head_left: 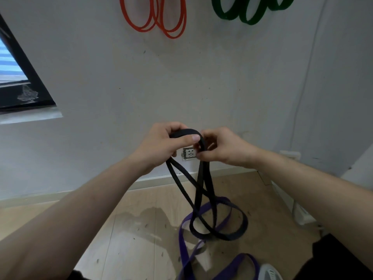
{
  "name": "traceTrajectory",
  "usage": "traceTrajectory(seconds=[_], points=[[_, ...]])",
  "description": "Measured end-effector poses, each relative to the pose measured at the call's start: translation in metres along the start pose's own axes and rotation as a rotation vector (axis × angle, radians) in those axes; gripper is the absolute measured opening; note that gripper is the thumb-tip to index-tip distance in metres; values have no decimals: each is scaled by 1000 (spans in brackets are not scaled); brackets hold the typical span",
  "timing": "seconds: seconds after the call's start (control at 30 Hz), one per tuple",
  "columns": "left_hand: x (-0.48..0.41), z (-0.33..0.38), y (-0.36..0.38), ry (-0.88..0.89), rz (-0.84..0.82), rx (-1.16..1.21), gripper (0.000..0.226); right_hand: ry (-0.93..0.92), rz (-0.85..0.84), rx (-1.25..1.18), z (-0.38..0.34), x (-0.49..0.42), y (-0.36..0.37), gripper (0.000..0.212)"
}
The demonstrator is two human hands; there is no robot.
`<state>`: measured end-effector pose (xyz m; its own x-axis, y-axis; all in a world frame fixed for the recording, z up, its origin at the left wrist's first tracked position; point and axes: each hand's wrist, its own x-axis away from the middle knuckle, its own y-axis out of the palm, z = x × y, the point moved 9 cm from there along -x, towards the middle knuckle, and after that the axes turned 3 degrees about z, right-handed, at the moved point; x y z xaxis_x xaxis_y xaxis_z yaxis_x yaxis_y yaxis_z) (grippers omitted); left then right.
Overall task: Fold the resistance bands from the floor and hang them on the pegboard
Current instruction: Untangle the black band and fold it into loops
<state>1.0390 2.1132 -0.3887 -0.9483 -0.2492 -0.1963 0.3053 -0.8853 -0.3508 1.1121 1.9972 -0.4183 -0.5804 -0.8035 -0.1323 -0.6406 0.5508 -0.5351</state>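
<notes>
I hold a black resistance band (198,190) up in front of the wall. My left hand (161,146) grips its top fold, thumb pressed over the strap. Close beside it, my right hand (220,147) pinches the strands. The band's loops hang down and reach the wooden floor. A purple resistance band (184,247) lies on the floor beneath it. An orange band (161,19) and a green band (248,13) hang high on the wall; the pegs that carry them are out of view.
A wall socket (189,153) sits just behind my hands. A dark-framed window (24,85) is at the left. A thin cable (302,91) runs down the wall at right. A white object (269,272) lies on the floor by the bottom edge.
</notes>
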Motion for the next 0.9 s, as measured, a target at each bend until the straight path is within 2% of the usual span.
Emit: traceTrajectory(seconds=[0.1,0.4,0.47,0.57,0.7,0.9], points=[[1,1,-5,13,37,15,16,93,-114,13,25,1,17,10],[6,12,-29,88,126,20,19,174,-178,41,53,-1,34,21],[8,9,-36,68,135,29,20,173,-147,29,53,-3,29,16],[7,-2,-52,-1,160,108,24,148,-35,-118,43,-6,10,20],[6,-16,-66,-40,167,59,15,80,154,-205,22,-2,-23,20],[8,-23,-44,-92,17,-12,31,-24,170,-211,-5,2,-34,26]])
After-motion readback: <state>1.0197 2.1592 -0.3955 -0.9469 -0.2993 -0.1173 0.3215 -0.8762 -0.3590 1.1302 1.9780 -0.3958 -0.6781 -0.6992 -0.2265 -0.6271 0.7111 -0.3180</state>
